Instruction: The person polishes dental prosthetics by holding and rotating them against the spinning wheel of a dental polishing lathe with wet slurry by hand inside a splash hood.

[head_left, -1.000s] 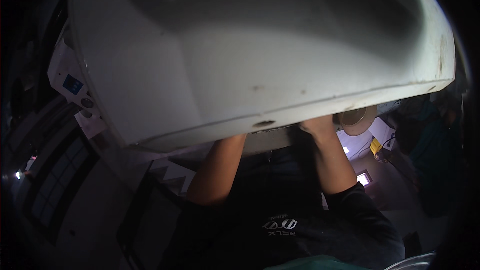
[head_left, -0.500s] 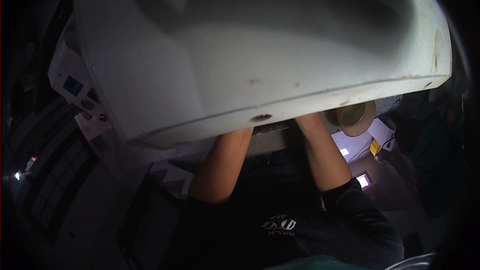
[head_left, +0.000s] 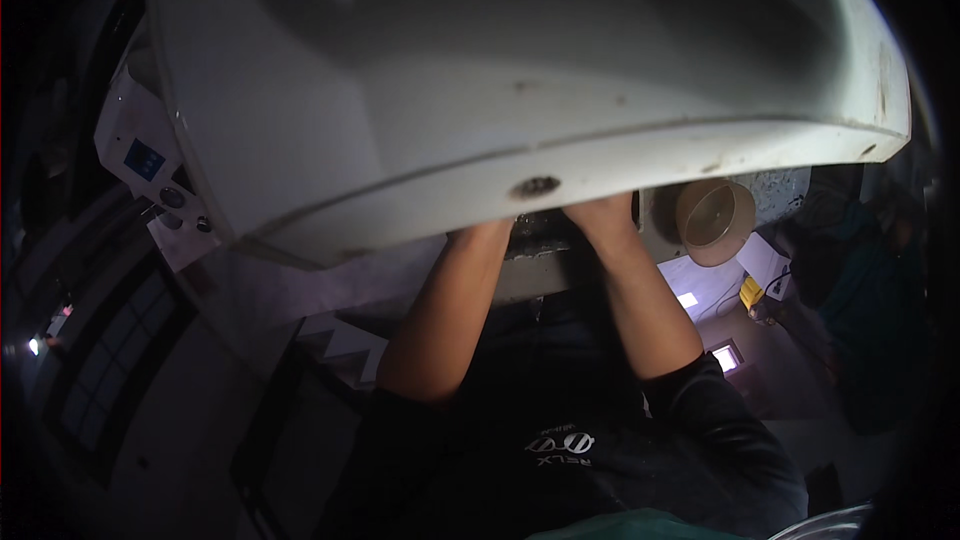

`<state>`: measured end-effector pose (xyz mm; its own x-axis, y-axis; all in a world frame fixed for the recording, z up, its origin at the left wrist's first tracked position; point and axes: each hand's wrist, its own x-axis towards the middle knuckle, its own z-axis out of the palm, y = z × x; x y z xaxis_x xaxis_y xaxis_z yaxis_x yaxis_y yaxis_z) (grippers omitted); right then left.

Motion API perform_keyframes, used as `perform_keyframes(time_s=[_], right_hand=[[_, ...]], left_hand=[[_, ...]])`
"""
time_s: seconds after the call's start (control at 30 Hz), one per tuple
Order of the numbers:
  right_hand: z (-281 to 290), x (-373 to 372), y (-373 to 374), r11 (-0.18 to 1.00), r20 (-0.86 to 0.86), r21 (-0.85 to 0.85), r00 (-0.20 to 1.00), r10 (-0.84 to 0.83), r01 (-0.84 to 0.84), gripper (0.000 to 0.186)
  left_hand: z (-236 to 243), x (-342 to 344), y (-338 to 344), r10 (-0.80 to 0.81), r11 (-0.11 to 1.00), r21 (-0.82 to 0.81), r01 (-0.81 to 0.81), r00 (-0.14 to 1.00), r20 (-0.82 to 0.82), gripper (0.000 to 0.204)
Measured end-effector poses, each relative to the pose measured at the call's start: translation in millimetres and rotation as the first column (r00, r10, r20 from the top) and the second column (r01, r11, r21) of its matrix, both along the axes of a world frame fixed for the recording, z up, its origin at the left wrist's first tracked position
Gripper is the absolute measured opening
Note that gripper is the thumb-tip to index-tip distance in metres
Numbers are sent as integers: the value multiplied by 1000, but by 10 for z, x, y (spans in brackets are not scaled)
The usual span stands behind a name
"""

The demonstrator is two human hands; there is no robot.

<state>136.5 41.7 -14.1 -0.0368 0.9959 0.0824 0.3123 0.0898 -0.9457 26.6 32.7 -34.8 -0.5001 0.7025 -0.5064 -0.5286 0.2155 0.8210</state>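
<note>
A large off-white, rounded housing (head_left: pixel 450 120) with stains and a dark hole near its lower rim covers the upper part of the view. My left hand (head_left: pixel 487 230) reaches beneath this rim, with only the wrist end showing. Beside it, my right hand (head_left: pixel 600 212) also goes under the housing; part of its back shows. The fingers of both hands are hidden, so whatever they touch or hold cannot be seen. Between my wrists lies a dark, worn metal-looking edge (head_left: pixel 545 240).
Right of my right hand is a round tan bowl-like part (head_left: pixel 715 223). Beyond it sit a yellow object (head_left: pixel 751 292) with a dark cable and a small lit square (head_left: pixel 725 357). A pale panel with knobs (head_left: pixel 172 198) stands at the left. The surroundings are dim.
The housing's lower rim sits slightly higher in the view, so more of my wrists, the dark edge and the tan part shows. Both hands remain beneath it.
</note>
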Motion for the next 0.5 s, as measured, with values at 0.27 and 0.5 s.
perform_keyframes(time_s=[0.27,0.5], right_hand=[[175,-16,391,853,374,-376,783,497,-362,34],[175,-105,-64,682,464,-379,510,725,-625,46]], left_hand=[[472,-208,-131,-116,969,195,150,977,-177,18],[425,-184,-167,-111,987,68,147,920,-376,20]])
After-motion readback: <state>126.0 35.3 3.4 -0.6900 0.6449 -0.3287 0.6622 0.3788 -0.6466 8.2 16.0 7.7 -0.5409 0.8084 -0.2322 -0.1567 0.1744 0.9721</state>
